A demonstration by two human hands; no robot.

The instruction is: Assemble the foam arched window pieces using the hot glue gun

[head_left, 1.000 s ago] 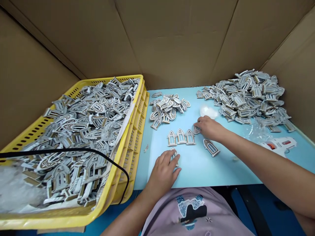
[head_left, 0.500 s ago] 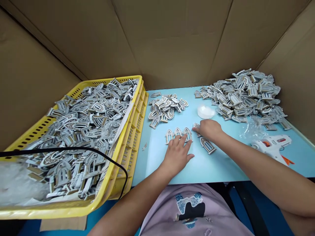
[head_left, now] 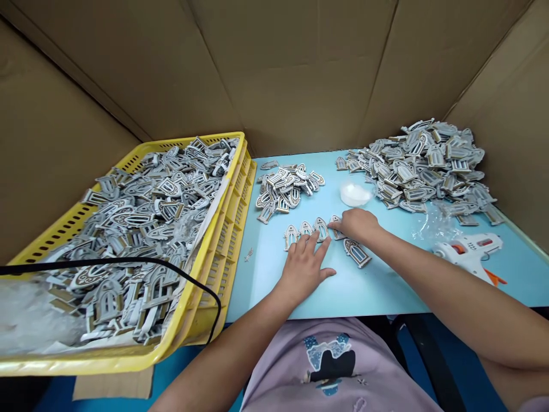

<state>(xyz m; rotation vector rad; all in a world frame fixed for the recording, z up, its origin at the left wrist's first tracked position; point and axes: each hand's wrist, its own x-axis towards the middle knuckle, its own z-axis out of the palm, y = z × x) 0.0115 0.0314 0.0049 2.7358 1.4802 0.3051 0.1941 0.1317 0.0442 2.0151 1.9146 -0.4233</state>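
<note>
Several small arched window-shaped pieces stand side by side in a row on the light blue tabletop point(head_left: 274, 292), white and grey with brownish edges. My left hand point(head_left: 302, 269) lies with fingers spread, its fingertips at the lower ends of pieces in the row, such as this arched window piece point(head_left: 321, 228). At the row's right end, my right hand point(head_left: 359, 224) has its fingers closed on another arched window piece point(head_left: 335, 221), partly hidden by them. Just below that hand, a loose arched window piece point(head_left: 357, 253) lies tilted.
A yellow crate point(head_left: 240, 229) full of similar pieces stands at left, a black cable point(head_left: 171, 269) across it. Small pile point(head_left: 288, 187) behind the row; larger pile point(head_left: 424, 166) at back right. White round item point(head_left: 355, 194), clear plastic point(head_left: 435, 223) and white-orange glue gun point(head_left: 469, 252) lie right.
The view has shifted slightly, moving everything a little left. My right hand and its piece have edged closer to the row; my left hand stays on the row.
</note>
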